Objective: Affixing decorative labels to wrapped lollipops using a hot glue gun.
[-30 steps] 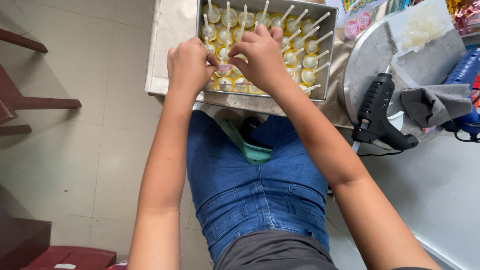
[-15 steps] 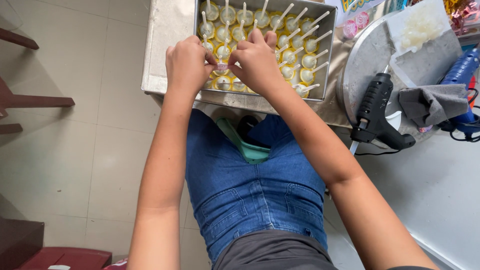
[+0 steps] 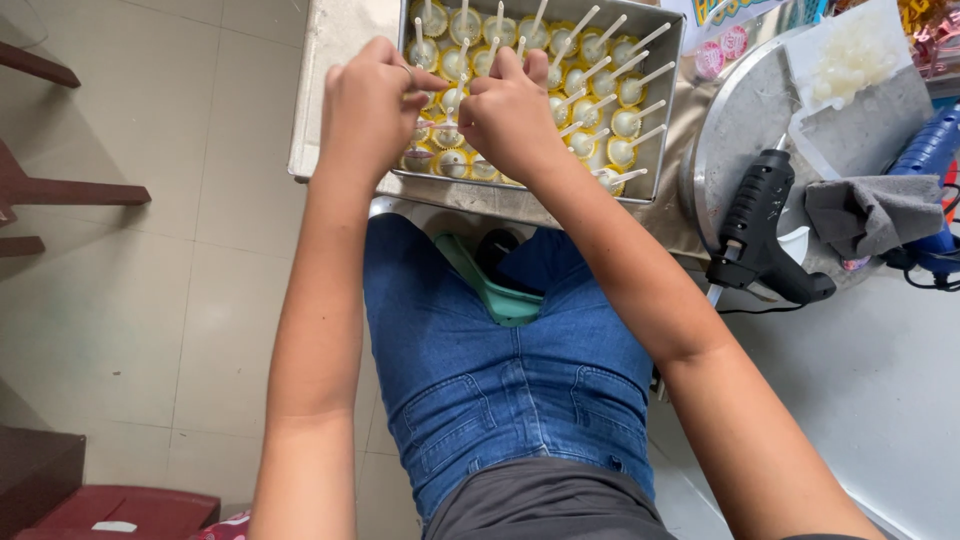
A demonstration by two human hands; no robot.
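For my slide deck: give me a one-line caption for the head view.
Both hands, left and right, pinch a white stick over a metal tray of yellow-cupped treats, glue gun alongside.

Both hands hide part of the metal tray [image 3: 668, 90]: the left hand [image 3: 368, 110] and right hand [image 3: 510, 115] cover the sticks & small yellow cups at its near-left corner, so what the fingertips pinch can't be told. Tray's far edge cut off by top of pic. Blue tool [image 3: 925, 150] at the desk's right edge runs out of frame, partly under a grey cloth [image 3: 870, 215]. Green thing [image 3: 505, 295] on the lap mostly hidden betw the legs; kind unclear
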